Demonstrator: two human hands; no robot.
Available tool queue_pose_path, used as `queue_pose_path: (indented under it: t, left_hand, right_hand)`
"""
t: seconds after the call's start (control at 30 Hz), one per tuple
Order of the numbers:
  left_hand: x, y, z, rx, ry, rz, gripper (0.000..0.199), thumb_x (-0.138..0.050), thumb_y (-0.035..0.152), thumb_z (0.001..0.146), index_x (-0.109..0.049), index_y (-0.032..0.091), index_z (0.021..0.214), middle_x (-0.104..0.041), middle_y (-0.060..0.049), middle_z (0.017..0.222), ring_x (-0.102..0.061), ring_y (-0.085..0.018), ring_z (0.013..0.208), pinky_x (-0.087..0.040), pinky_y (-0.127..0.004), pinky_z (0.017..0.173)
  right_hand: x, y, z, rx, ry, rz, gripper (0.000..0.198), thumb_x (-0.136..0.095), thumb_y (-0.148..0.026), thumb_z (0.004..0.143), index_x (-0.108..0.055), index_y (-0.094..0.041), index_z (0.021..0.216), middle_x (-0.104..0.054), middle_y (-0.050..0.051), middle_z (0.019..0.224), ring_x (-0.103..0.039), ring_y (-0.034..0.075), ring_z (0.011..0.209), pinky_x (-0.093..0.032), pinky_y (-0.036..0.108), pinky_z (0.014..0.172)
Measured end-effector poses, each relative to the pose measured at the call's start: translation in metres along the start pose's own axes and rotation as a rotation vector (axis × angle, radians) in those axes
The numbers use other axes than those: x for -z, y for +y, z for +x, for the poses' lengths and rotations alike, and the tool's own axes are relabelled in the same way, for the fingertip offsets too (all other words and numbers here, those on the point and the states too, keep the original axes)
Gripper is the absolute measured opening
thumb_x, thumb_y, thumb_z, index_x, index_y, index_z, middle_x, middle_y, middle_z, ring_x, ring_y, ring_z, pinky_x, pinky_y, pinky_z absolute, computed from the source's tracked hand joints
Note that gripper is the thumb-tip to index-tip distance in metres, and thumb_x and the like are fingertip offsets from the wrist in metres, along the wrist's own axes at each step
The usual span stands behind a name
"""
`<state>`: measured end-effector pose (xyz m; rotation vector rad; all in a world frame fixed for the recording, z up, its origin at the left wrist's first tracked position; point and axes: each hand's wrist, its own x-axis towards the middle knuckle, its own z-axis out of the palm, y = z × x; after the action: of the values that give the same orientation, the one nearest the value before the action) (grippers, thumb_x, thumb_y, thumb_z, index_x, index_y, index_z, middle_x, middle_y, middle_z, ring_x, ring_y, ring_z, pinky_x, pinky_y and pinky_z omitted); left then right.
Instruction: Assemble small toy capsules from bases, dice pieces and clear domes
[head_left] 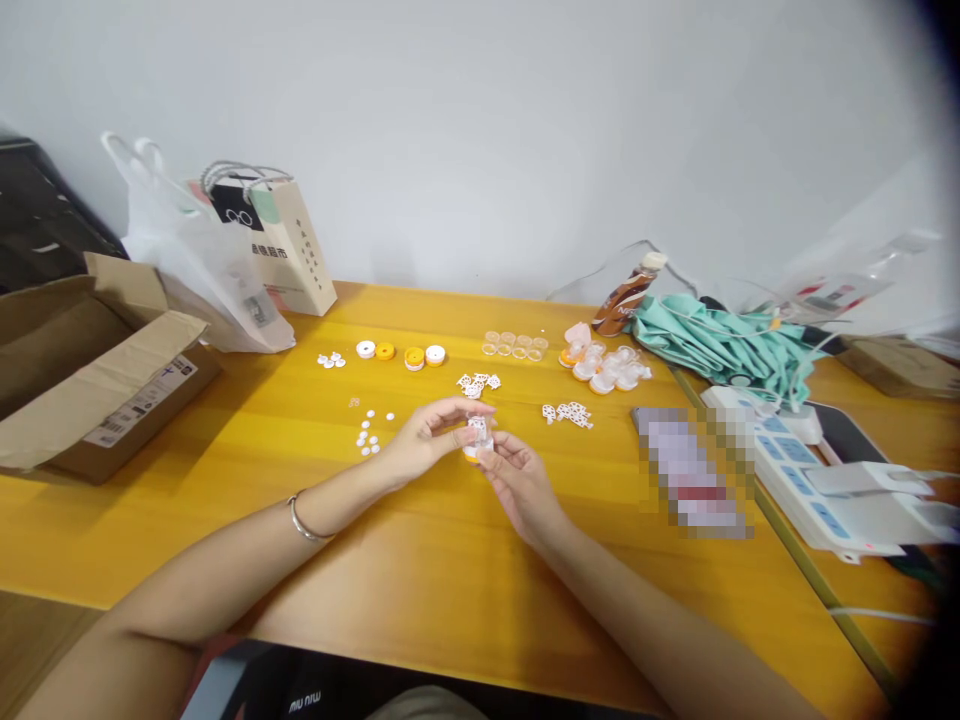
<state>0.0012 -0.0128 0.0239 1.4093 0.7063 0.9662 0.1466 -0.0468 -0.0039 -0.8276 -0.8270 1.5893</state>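
Both of my hands hold a small clear case with white parts inside and a white-and-orange base (478, 452) above the middle of the table. My left hand (431, 437) grips its clear upper part between thumb and fingers. My right hand (523, 482) pinches the base from the right. Just behind them lies a pile of white openwork plastic pieces (477, 384), with a second group of white pieces (571, 414) to the right. Several small white discs (364, 438) are scattered left of my left hand. Farther back stand clear cups (514, 346) and round white-and-orange parts (414, 358).
At left are an open cardboard box (150, 400), a white plastic bag (202, 270) and a paper bag (300, 250). On the right lie finished-looking clear-and-orange cases (606, 368), a bottle (626, 298), a folded green umbrella (720, 345), a blurred phone (690, 470) and a power strip (802, 480).
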Motion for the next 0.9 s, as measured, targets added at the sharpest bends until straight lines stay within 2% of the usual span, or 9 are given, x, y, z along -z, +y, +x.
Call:
queue_pose_path:
  t: [0.17,0.27,0.37,0.43,0.53,0.6,0.77,0.9]
  left_hand:
    - [0.002,-0.001,0.001,0.098,-0.123,-0.309,0.031,-0.061,0.028,0.078,-0.060,0.020,0.108,-0.064,-0.009,0.105,-0.059,-0.019,0.094,-0.043,-0.029,0.081]
    - [0.002,0.000,0.003,0.135,-0.156,-0.377,0.035,-0.056,0.035,0.081,-0.058,0.020,0.113,-0.062,-0.011,0.108,-0.057,-0.021,0.099,-0.043,-0.031,0.082]
    - [0.001,-0.001,0.004,0.078,-0.055,-0.311,0.040,-0.055,0.040,0.081,-0.056,0.020,0.116,-0.060,-0.011,0.114,-0.054,-0.021,0.103,-0.041,-0.031,0.085]
    - [0.001,-0.001,0.004,0.034,0.001,-0.215,0.040,-0.060,0.037,0.078,-0.057,0.021,0.115,-0.059,-0.009,0.115,-0.054,-0.019,0.104,-0.040,-0.030,0.088]
    - [0.000,0.000,0.003,0.035,0.009,-0.109,0.035,-0.064,0.031,0.076,-0.061,0.019,0.109,-0.063,-0.008,0.108,-0.057,-0.018,0.098,-0.041,-0.029,0.086]
    - [-0.001,0.001,0.001,0.025,0.060,-0.081,0.029,-0.065,0.029,0.074,-0.064,0.018,0.101,-0.066,-0.008,0.101,-0.059,-0.018,0.092,-0.044,-0.030,0.082]
    - [-0.014,-0.003,-0.006,-0.090,0.276,-0.028,0.020,-0.069,0.027,0.070,-0.066,0.016,0.087,-0.067,-0.006,0.091,-0.061,-0.017,0.086,-0.046,-0.030,0.081]
    - [-0.027,-0.012,-0.012,-0.191,0.469,-0.019,0.016,-0.071,0.024,0.067,-0.059,0.017,0.075,-0.062,-0.001,0.079,-0.058,-0.014,0.081,-0.044,-0.028,0.081]
  right_hand:
    - [0.000,0.000,-0.003,-0.098,-0.122,0.120,0.021,-0.072,-0.030,0.065,-0.067,-0.022,0.083,-0.067,0.000,0.083,-0.059,0.012,0.075,-0.046,0.025,0.077]
    - [0.001,-0.002,-0.002,-0.101,-0.120,0.118,0.022,-0.071,-0.031,0.066,-0.067,-0.021,0.085,-0.068,0.002,0.085,-0.060,0.013,0.078,-0.045,0.026,0.080]
    - [0.002,-0.005,0.000,-0.067,-0.069,0.127,0.019,-0.073,-0.028,0.065,-0.066,-0.022,0.082,-0.067,0.000,0.084,-0.059,0.012,0.077,-0.045,0.025,0.080]
    - [0.002,-0.006,0.001,-0.065,-0.056,0.127,0.018,-0.073,-0.027,0.065,-0.066,-0.022,0.080,-0.066,-0.001,0.083,-0.058,0.011,0.075,-0.045,0.024,0.078]
    - [0.001,-0.005,0.000,-0.068,-0.075,0.087,0.019,-0.073,-0.026,0.064,-0.066,-0.022,0.081,-0.066,-0.001,0.083,-0.059,0.012,0.076,-0.046,0.025,0.077]
    - [0.000,-0.003,0.000,-0.043,-0.072,0.047,0.021,-0.074,-0.028,0.064,-0.066,-0.022,0.082,-0.067,0.000,0.084,-0.059,0.013,0.077,-0.046,0.027,0.079]
    - [-0.002,0.002,-0.002,0.074,-0.005,-0.111,0.022,-0.073,-0.028,0.063,-0.064,-0.023,0.082,-0.069,0.001,0.087,-0.061,0.016,0.083,-0.046,0.032,0.085]
    - [-0.006,0.005,-0.004,0.158,0.035,-0.177,0.025,-0.075,-0.022,0.060,-0.062,-0.024,0.081,-0.068,0.001,0.094,-0.060,0.018,0.092,-0.044,0.035,0.091]
